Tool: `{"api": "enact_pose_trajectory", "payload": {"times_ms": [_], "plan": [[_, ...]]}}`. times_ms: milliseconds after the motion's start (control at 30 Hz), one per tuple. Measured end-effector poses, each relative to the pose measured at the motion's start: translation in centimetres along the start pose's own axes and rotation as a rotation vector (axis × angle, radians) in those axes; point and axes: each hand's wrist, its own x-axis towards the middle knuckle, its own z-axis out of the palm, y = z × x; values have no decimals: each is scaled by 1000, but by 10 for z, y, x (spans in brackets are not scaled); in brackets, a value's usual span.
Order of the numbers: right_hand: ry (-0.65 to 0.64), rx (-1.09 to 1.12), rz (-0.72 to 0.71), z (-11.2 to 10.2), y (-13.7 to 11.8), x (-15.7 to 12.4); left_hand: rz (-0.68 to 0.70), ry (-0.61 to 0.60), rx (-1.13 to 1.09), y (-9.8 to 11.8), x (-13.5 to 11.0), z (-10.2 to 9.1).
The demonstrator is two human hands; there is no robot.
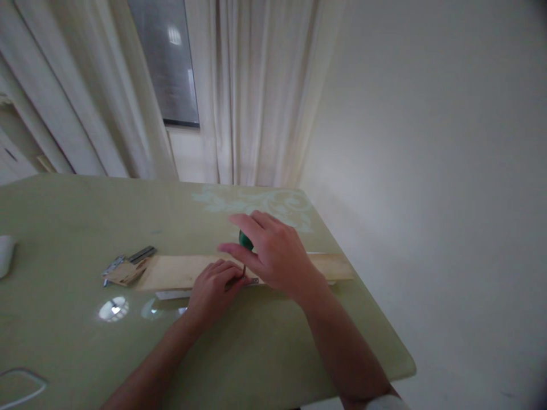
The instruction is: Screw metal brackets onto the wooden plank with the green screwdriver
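A long pale wooden board (pixel 179 270) lies across the green table (pixel 77 228). My right hand (pixel 273 256) is closed round a green-handled screwdriver (pixel 245 241), held upright with its thin shaft pointing down at the board's near edge. My left hand (pixel 213 287) rests on the board just left of the shaft, its fingers curled and pressed down by a small metal piece (pixel 253 281) at the edge. Whether those fingers pinch anything is hidden.
Metal hinges and a small wood piece (pixel 127 266) lie at the board's left end. A white object (pixel 5 255) sits at the table's left edge. Curtains (pixel 252 91) and a window (pixel 166 62) are behind the table; its right edge drops off beside my right arm.
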Motion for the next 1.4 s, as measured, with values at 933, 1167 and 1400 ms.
{"api": "enact_pose_trajectory", "payload": {"times_ms": [933,1167,1400], "plan": [[34,90,91,6,9,4,-3,-40,-65,3,1,-4],[85,106,128,13,15,8,-93,-3,-72,9,2,-3],[8,245,-2,3,11,2,-43,-121,-161,0,3,-8]]}}
